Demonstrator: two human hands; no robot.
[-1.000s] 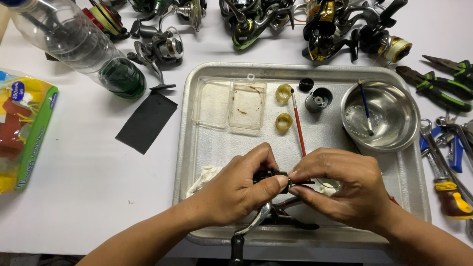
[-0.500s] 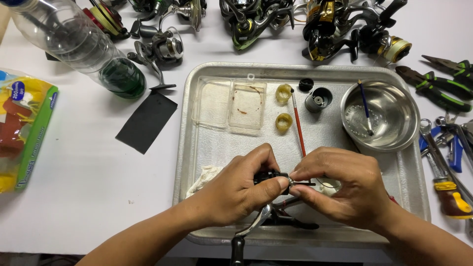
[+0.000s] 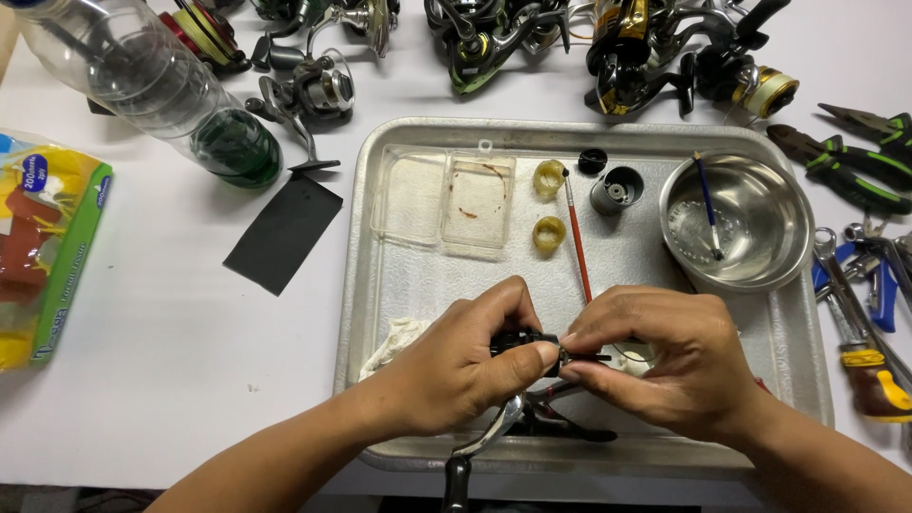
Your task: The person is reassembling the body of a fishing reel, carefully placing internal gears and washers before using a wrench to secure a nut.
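Both of my hands work over the near part of a metal tray (image 3: 380,285). My left hand (image 3: 465,366) grips the dark body of a fishing reel (image 3: 532,404), whose silver crank handle (image 3: 480,446) hangs down past the tray's near rim. My right hand (image 3: 665,361) pinches a small thin dark part (image 3: 579,358) at the reel's top, fingertips touching those of the left hand. Most of the reel is hidden under my hands.
In the tray lie a clear plastic box (image 3: 446,199), two yellowish rings (image 3: 548,233), a red brush (image 3: 577,237), a grey spool (image 3: 616,190), a steel bowl (image 3: 741,228) and a white rag (image 3: 394,340). Reels (image 3: 627,47) line the far edge; pliers and wrenches (image 3: 860,256) right; bottle (image 3: 142,85), black sheet (image 3: 283,231) left.
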